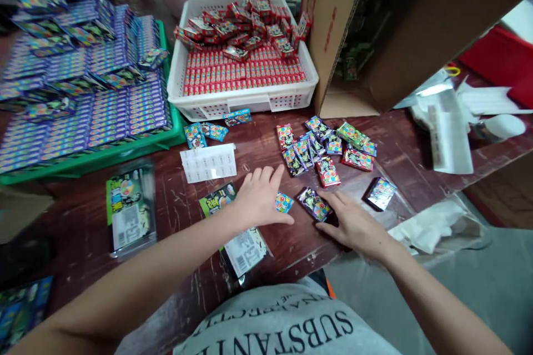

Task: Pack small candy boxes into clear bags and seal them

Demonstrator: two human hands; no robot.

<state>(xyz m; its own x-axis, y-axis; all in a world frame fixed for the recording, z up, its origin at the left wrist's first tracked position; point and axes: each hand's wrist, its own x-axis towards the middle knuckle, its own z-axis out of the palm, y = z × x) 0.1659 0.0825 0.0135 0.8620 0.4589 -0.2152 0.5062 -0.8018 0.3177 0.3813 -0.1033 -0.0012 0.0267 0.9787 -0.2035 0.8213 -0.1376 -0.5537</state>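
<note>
My left hand (260, 197) lies with its fingers spread over a printed plastic pouch (245, 255). A small blue box (284, 202) shows beside its palm, partly hidden by the hand. My right hand (352, 224) has thumb and fingers at the near right end of a small purple box (314, 204) on the table. Beyond both hands is a loose group of small candy-like boxes, among them a red box (328, 172), a green box (352, 134) and purple boxes (303, 151). A dark small box (380, 194) sits alone right of my right hand.
A white basket (241, 102) of red boxes and a green crate (166, 144) of purple boxes stand behind. An open carton (325, 39) is at back right. A label sheet (209, 163), blue boxes (214, 131) and another pouch (131, 208) lie left; plastic bags (437, 227) lie right.
</note>
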